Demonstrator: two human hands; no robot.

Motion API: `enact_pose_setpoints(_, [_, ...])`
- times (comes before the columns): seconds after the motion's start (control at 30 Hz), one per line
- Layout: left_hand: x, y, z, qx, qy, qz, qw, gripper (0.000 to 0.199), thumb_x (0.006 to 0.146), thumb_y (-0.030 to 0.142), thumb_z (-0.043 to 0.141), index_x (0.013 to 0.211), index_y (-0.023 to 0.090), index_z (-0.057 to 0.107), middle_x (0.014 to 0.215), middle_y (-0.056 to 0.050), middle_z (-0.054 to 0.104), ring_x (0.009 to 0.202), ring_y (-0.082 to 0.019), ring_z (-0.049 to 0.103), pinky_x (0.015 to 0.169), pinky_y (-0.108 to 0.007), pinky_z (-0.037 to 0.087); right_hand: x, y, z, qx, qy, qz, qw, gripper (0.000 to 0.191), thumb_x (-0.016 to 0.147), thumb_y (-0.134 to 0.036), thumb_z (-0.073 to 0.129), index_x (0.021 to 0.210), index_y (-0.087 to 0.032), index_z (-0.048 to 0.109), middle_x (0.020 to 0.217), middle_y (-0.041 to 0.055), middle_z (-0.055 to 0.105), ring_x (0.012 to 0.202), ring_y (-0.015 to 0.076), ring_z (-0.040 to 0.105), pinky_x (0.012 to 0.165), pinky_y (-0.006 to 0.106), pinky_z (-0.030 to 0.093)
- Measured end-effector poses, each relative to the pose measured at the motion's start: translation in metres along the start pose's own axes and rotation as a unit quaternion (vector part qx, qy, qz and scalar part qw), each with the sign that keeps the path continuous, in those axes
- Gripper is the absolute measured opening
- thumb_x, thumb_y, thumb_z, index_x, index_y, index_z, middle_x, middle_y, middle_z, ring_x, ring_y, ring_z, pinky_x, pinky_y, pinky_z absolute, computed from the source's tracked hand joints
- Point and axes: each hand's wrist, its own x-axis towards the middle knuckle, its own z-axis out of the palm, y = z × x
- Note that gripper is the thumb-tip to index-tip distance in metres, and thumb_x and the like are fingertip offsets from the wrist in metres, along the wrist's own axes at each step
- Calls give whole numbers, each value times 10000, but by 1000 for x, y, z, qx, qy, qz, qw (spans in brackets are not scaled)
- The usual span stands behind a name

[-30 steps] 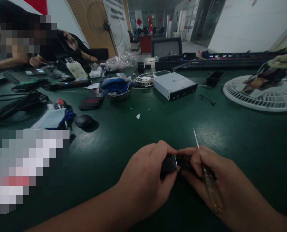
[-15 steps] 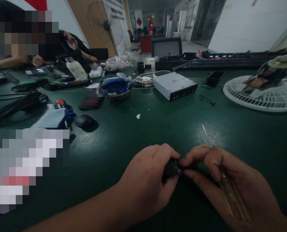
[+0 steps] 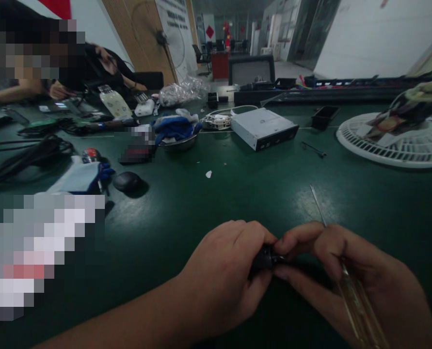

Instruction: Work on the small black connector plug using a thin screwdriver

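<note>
My left hand (image 3: 230, 271) is closed around a small black object (image 3: 262, 258); most of it is hidden, so its kind does not show. A thin dark piece sticks out of its right end. The thumb and forefinger of my right hand (image 3: 368, 276) are at that end, one above and one below the thin piece. A screwdriver (image 3: 359, 303) with a clear amber handle is tucked in the same hand, its metal shaft slanting up and left between the fingers, its tip touching nothing.
Ahead on the green table (image 3: 172, 194) are a silver disc drive (image 3: 261, 125), a black mouse (image 3: 127, 182) and a bowl of blue cloth (image 3: 177, 130). A white fan grille (image 3: 386, 150) lies right, black cables (image 3: 37, 160) left. Another person (image 3: 110, 68) sits at the far left.
Both hands have shifted slightly right, the screwdriver with the right one. The right thumb and forefinger have parted a little, and more of the thin dark piece shows.
</note>
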Motion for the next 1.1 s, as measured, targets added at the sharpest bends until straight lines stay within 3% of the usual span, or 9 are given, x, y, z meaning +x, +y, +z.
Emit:
enact_pose_setpoints(0.43, [4,2,-1,26,15,-18,999,291,781,88,643,1031,219,575,934,-17,668,823,-202,615,713,-357,492,4,3,-2,-48,-44,-2,998,339,830,-53,684,742,-235,413,926,-58,722,798,96,723,639,162,557])
enact_pose_setpoints(0.73, [4,3,1,25,32,-38,998,288,776,72,634,1017,221,584,933,-18,665,842,-208,617,725,-362,501,5,3,-3,-25,-59,45,997,339,838,-69,690,726,-234,417,906,-20,725,776,130,721,626,208,568])
enact_pose_setpoints(1.1, [3,1,0,14,25,-31,999,301,769,89,666,1026,213,570,952,-23,654,856,-213,604,745,-378,497,-1,3,-2,-50,-30,14,998,394,794,-64,762,742,-237,412,846,-75,687,668,84,668,561,171,507])
